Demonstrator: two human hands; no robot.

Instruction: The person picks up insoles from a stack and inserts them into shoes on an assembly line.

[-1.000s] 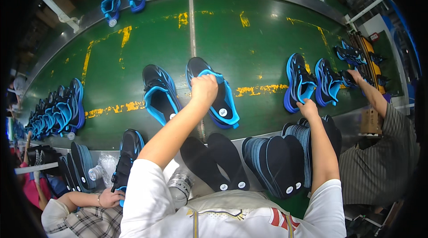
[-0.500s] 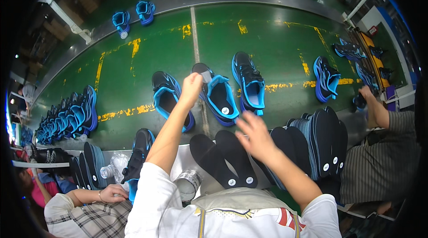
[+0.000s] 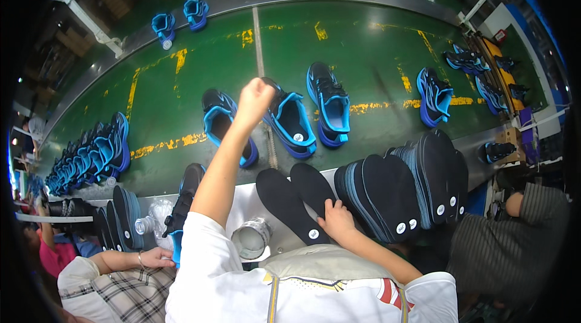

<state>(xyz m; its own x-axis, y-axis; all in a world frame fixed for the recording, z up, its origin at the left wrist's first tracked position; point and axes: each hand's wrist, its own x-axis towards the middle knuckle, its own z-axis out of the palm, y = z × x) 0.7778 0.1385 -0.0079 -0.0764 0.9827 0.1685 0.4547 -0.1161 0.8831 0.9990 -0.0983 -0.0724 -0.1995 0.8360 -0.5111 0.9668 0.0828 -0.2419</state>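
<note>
Broadly, a green bench carries a black-and-blue shoe, its toe just beside the left hand, whose fingers curl together; a smaller black insole touches the right hand's fingers, whether clamped I cannot tell.

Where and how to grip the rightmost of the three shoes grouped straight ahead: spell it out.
Take that shoe by its heel collar, coming from the person's near side. Its toe points away, so the heel faces the person, and the opening faces up: thumb inside, fingers behind the heel should probably give a secure pinch.
</note>
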